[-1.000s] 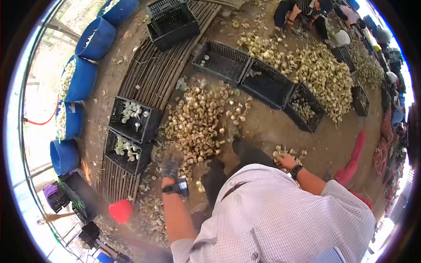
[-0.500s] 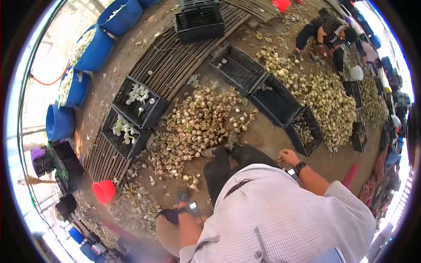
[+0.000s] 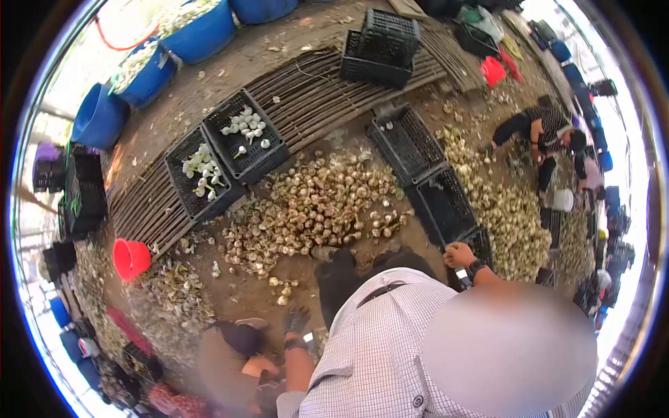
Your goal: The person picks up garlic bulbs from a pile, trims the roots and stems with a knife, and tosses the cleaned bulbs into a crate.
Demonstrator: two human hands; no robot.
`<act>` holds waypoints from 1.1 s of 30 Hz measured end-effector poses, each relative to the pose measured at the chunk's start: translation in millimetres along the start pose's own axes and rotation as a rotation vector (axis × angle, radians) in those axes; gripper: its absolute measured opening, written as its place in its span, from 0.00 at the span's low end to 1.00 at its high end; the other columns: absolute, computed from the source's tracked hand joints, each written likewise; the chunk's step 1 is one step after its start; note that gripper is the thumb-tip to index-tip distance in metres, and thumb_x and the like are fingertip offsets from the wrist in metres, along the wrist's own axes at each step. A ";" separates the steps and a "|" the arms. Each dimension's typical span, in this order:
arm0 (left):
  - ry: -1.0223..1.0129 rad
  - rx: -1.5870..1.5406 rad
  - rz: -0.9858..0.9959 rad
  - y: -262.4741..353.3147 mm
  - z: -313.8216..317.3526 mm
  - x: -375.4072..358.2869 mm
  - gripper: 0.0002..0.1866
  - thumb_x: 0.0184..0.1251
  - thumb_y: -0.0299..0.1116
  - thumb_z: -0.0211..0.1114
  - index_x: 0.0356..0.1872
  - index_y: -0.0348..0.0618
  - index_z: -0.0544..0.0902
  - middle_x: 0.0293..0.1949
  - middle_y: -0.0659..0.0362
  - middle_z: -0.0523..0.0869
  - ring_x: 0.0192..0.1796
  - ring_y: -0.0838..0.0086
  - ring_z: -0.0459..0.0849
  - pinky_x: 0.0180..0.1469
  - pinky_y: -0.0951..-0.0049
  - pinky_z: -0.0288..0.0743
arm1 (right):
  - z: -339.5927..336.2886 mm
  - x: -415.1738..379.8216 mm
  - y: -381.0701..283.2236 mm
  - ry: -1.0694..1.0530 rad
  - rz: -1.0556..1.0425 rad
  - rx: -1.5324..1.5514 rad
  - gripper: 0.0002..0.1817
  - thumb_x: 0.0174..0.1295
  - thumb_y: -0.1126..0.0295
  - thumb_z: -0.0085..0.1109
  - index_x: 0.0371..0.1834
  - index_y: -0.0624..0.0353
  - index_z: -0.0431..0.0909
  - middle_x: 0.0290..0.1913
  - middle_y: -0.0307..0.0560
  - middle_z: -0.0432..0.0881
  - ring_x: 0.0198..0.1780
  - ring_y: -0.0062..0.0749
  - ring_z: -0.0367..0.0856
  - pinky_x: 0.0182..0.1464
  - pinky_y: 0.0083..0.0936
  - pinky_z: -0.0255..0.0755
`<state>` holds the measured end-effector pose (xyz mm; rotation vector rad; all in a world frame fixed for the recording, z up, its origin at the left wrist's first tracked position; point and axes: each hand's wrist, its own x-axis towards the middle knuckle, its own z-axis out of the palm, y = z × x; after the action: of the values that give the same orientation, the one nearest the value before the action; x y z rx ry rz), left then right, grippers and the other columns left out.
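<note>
My left hand [image 3: 296, 320], in a dark glove with a strap at the wrist, hangs low beside my leg. Its fingers look stretched out, and nothing shows in them. My right hand [image 3: 458, 256] is bare, with a black band on the wrist. Its fingers are curled, and it overlaps the side of the nearest black crate [image 3: 481, 245]; I cannot tell what is inside the fist. Close to it lies the end of the middle crate [image 3: 446, 207]. In front of my feet spreads a heap of garlic bulbs [image 3: 317, 205].
Two crates holding white trimmed garlic [image 3: 245, 125] stand by a slatted mat [image 3: 300, 87]. A red bucket [image 3: 131, 258] is at left, near another person [image 3: 237, 352]. Farther right, a person [image 3: 543, 139] crouches behind a paler garlic heap [image 3: 512, 223]. Blue tubs [image 3: 198, 38] line the back.
The whole view has turned and shifted. My right hand, earlier apart from the crates, now overlaps the nearest one. My left hand shows more fully beside my leg.
</note>
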<state>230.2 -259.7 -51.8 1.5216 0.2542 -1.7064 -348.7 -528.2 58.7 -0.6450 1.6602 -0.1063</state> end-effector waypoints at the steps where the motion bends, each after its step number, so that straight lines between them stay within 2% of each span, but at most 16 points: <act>1: 0.165 -0.110 -0.060 -3.8 3.0 -7.8 0.17 0.69 0.40 0.50 0.53 0.44 0.74 0.54 0.44 0.79 0.44 0.53 0.82 0.43 0.55 0.77 | 18.8 -22.6 -57.7 0.092 -0.043 -0.031 0.11 0.67 0.68 0.52 0.45 0.65 0.75 0.30 0.49 0.81 0.26 0.30 0.80 0.24 0.27 0.72; 2: 0.329 -0.219 -0.124 -6.6 6.0 -10.7 0.17 0.68 0.39 0.51 0.53 0.44 0.74 0.53 0.44 0.79 0.44 0.53 0.83 0.42 0.55 0.77 | 16.0 -2.1 -72.4 0.070 -0.098 0.020 0.12 0.67 0.66 0.53 0.46 0.65 0.74 0.30 0.48 0.81 0.26 0.29 0.80 0.25 0.27 0.72; 3: 0.264 -0.131 -0.186 -48.6 -41.1 16.9 0.14 0.64 0.37 0.54 0.48 0.48 0.80 0.47 0.45 0.83 0.44 0.57 0.84 0.40 0.54 0.77 | 17.2 5.3 -100.3 0.052 -0.146 0.025 0.14 0.67 0.65 0.54 0.48 0.64 0.74 0.31 0.48 0.82 0.28 0.29 0.81 0.27 0.27 0.74; 7: 0.317 0.242 -0.136 -88.4 -26.8 -34.5 0.15 0.67 0.39 0.53 0.49 0.46 0.80 0.47 0.46 0.84 0.44 0.57 0.84 0.41 0.55 0.78 | 44.9 -15.0 -192.0 0.048 -0.293 -0.052 0.17 0.69 0.64 0.53 0.55 0.64 0.73 0.38 0.48 0.83 0.33 0.28 0.83 0.34 0.29 0.78; 10: 0.341 0.122 -0.167 -94.1 -6.1 -34.2 0.15 0.69 0.40 0.52 0.49 0.45 0.80 0.47 0.46 0.84 0.44 0.58 0.85 0.42 0.55 0.79 | 48.1 -9.2 -204.3 -0.022 -0.281 -0.091 0.16 0.67 0.66 0.53 0.52 0.67 0.74 0.37 0.47 0.83 0.31 0.26 0.82 0.33 0.24 0.77; 12: 0.359 -0.016 -0.190 -90.3 7.1 -25.4 0.16 0.70 0.41 0.51 0.49 0.45 0.80 0.47 0.47 0.84 0.43 0.58 0.85 0.42 0.56 0.80 | 39.6 -4.3 -202.0 -0.056 -0.215 -0.167 0.16 0.67 0.66 0.53 0.53 0.66 0.74 0.37 0.46 0.83 0.32 0.26 0.83 0.34 0.25 0.78; 14: 0.365 -0.150 -0.206 -72.7 28.5 -8.9 0.16 0.71 0.42 0.50 0.49 0.44 0.80 0.47 0.47 0.85 0.43 0.58 0.85 0.42 0.56 0.80 | 19.8 7.2 -193.4 -0.074 -0.159 -0.240 0.17 0.69 0.67 0.51 0.55 0.68 0.72 0.39 0.50 0.83 0.33 0.29 0.84 0.34 0.27 0.79; 18: 0.417 -0.383 -0.241 -23.3 78.5 24.9 0.18 0.74 0.43 0.49 0.50 0.42 0.79 0.47 0.48 0.85 0.43 0.59 0.85 0.43 0.57 0.82 | -36.7 32.6 -172.6 -0.092 -0.040 -0.312 0.15 0.67 0.66 0.52 0.51 0.65 0.75 0.38 0.50 0.84 0.33 0.29 0.84 0.34 0.28 0.79; 20: 0.427 -0.305 -0.164 6.8 112.8 39.4 0.18 0.75 0.44 0.48 0.50 0.42 0.79 0.46 0.49 0.85 0.43 0.59 0.85 0.43 0.57 0.82 | -63.6 44.0 -173.5 -0.088 -0.021 -0.340 0.15 0.66 0.66 0.53 0.48 0.66 0.77 0.37 0.51 0.83 0.34 0.32 0.82 0.37 0.31 0.79; 22: 0.398 0.137 0.084 36.4 155.9 32.0 0.17 0.76 0.40 0.47 0.53 0.42 0.78 0.50 0.49 0.84 0.44 0.61 0.85 0.43 0.61 0.83 | -86.4 51.8 -178.3 -0.054 0.038 -0.338 0.14 0.66 0.67 0.53 0.48 0.66 0.78 0.37 0.52 0.83 0.34 0.32 0.82 0.38 0.32 0.79; 25: 0.403 -0.041 0.121 95.4 244.8 14.6 0.17 0.74 0.36 0.51 0.58 0.40 0.75 0.53 0.50 0.82 0.46 0.63 0.85 0.43 0.65 0.83 | -126.4 78.5 -194.5 -0.029 0.059 -0.358 0.14 0.66 0.67 0.53 0.46 0.66 0.78 0.34 0.52 0.82 0.32 0.32 0.82 0.36 0.34 0.79; 27: 0.343 -0.037 0.124 95.9 272.5 6.5 0.18 0.73 0.35 0.55 0.60 0.39 0.74 0.53 0.50 0.82 0.46 0.63 0.85 0.44 0.67 0.82 | -154.3 100.5 -200.3 -0.081 0.042 -0.321 0.14 0.66 0.66 0.53 0.45 0.67 0.77 0.32 0.53 0.82 0.31 0.33 0.82 0.33 0.34 0.78; 28: 0.292 0.285 0.435 70.4 266.9 17.5 0.18 0.71 0.34 0.57 0.59 0.39 0.74 0.52 0.52 0.82 0.46 0.65 0.85 0.45 0.67 0.82 | -166.9 114.1 -202.1 -0.117 0.035 -0.313 0.14 0.66 0.66 0.53 0.45 0.67 0.77 0.31 0.53 0.81 0.30 0.34 0.82 0.32 0.35 0.78; 30: 0.300 0.314 0.548 54.3 287.9 -6.7 0.17 0.70 0.31 0.60 0.58 0.40 0.75 0.49 0.54 0.83 0.46 0.67 0.85 0.45 0.68 0.81 | -195.7 167.8 -201.2 -0.207 0.100 -0.248 0.13 0.66 0.67 0.52 0.44 0.67 0.77 0.30 0.53 0.80 0.28 0.35 0.81 0.28 0.35 0.75; 31: 0.343 -0.009 0.376 72.8 327.1 -35.1 0.17 0.69 0.29 0.60 0.57 0.42 0.76 0.48 0.55 0.83 0.46 0.67 0.84 0.45 0.69 0.81 | -195.5 183.3 -215.4 -0.178 0.088 -0.334 0.13 0.66 0.67 0.52 0.45 0.66 0.76 0.31 0.53 0.81 0.28 0.35 0.80 0.28 0.34 0.75; 33: 0.466 -0.181 0.322 32.1 338.7 -55.7 0.16 0.70 0.35 0.59 0.56 0.43 0.77 0.48 0.52 0.84 0.46 0.63 0.85 0.46 0.66 0.79 | -188.9 208.9 -246.4 -0.155 0.070 -0.434 0.13 0.67 0.68 0.52 0.50 0.64 0.74 0.33 0.53 0.81 0.28 0.35 0.80 0.29 0.34 0.75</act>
<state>-0.7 -469.7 94.6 1.7015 0.3696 -1.0387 -450.4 -885.9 17.0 -0.8944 1.5632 0.3557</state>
